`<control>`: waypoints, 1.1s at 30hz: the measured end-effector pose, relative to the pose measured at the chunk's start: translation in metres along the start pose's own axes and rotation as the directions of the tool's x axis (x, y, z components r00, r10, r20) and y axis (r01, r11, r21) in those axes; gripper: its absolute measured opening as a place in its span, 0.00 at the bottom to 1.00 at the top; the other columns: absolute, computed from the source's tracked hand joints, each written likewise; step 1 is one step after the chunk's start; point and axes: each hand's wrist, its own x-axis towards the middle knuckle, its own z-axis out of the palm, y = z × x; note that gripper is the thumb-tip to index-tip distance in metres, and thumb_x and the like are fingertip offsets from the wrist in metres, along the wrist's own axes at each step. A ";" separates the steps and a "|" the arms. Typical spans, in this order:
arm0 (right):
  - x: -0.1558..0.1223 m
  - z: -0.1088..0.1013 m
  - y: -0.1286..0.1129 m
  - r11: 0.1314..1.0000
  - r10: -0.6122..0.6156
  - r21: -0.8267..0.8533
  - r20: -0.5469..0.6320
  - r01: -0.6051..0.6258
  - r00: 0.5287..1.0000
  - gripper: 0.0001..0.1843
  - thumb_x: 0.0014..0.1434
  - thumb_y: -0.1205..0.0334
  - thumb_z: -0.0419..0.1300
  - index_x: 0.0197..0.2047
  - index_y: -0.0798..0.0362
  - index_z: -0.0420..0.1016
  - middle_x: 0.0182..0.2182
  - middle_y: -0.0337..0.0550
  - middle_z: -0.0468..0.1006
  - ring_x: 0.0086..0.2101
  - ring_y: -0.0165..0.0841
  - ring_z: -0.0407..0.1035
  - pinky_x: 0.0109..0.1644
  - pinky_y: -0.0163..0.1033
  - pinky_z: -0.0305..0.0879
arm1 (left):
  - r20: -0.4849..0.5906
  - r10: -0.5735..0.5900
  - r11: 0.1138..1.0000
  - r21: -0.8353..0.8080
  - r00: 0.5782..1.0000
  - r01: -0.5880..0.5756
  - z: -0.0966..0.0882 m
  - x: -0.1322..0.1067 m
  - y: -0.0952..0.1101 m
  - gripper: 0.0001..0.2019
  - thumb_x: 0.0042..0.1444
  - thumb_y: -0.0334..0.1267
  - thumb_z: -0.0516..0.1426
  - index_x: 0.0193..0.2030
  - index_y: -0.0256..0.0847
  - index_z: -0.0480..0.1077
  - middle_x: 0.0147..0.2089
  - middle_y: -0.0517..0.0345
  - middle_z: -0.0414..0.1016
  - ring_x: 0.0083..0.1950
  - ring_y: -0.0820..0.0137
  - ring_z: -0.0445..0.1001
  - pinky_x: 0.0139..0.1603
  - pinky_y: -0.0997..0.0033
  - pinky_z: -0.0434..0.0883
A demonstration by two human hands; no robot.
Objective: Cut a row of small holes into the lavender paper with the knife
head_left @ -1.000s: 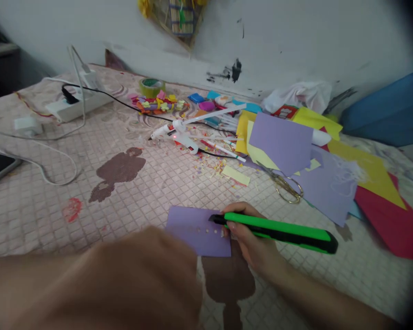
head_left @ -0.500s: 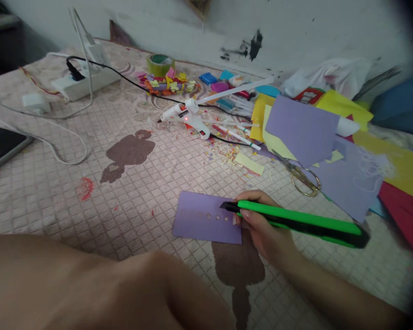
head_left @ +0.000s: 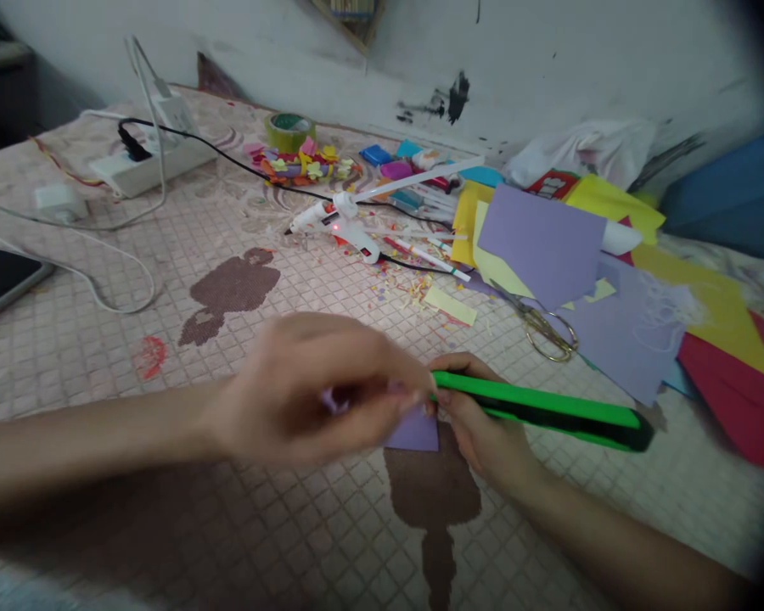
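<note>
A pale, stained wall (head_left: 535, 59) rises behind a table spread with a quilted, diamond-patterned cloth (head_left: 331, 526); a wall hanging (head_left: 350, 13) is cut off by the top edge. The left hand (head_left: 318, 390) is blurred and hides most of a small purple card (head_left: 417, 431), which lies on the cloth between the two hands. Its lower right part shows, plain and straight-edged, and a scrap of purple peeks through the gap under the left fingers. The front end of the cutter (head_left: 541, 407) is also hidden behind those fingers; whether they grip it or merely pass in front, I cannot tell. The right hand (head_left: 484, 424) is closed around the cutter. A phone (head_left: 3, 280) is cut off at the left edge, and a blue object at the right (head_left: 732, 199) is too blurred to name.

I count one cutter, one white glue gun (head_left: 360, 242), one pair of gold-handled scissors (head_left: 538, 318), one tape roll (head_left: 291, 136), one power strip (head_left: 153, 165) and two larger purple sheets (head_left: 541, 238); the scattered paper bits are too small to count. The cutter is bright green with black along its side and rear end.
</note>
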 end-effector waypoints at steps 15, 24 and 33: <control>0.022 -0.013 -0.006 0.996 -0.093 0.004 -0.083 0.093 0.992 0.06 0.59 0.65 0.63 0.40 0.47 0.76 0.27 0.33 0.75 0.26 0.28 0.69 0.31 0.36 0.65 | 0.559 -0.314 0.947 0.128 0.767 0.294 0.013 0.014 -0.058 0.18 0.51 0.37 0.65 0.47 0.38 0.69 0.45 0.56 0.73 0.43 0.69 0.71 0.42 0.72 0.65; 0.026 -0.014 -0.003 0.997 -0.068 0.020 -0.068 0.070 0.995 0.06 0.58 0.64 0.63 0.41 0.48 0.76 0.27 0.33 0.75 0.25 0.28 0.69 0.31 0.37 0.65 | 0.577 -0.273 0.959 0.103 0.770 0.262 0.021 0.015 -0.062 0.17 0.46 0.37 0.69 0.41 0.38 0.71 0.44 0.57 0.71 0.44 0.67 0.68 0.44 0.70 0.63; 0.025 -0.014 -0.005 0.999 -0.031 0.043 -0.030 0.033 0.999 0.07 0.59 0.64 0.62 0.42 0.47 0.76 0.24 0.32 0.74 0.26 0.29 0.69 0.32 0.37 0.67 | 0.561 -0.222 0.957 -0.030 0.798 0.288 0.023 0.019 -0.071 0.05 0.53 0.36 0.63 0.34 0.38 0.72 0.36 0.59 0.71 0.37 0.72 0.68 0.38 0.73 0.63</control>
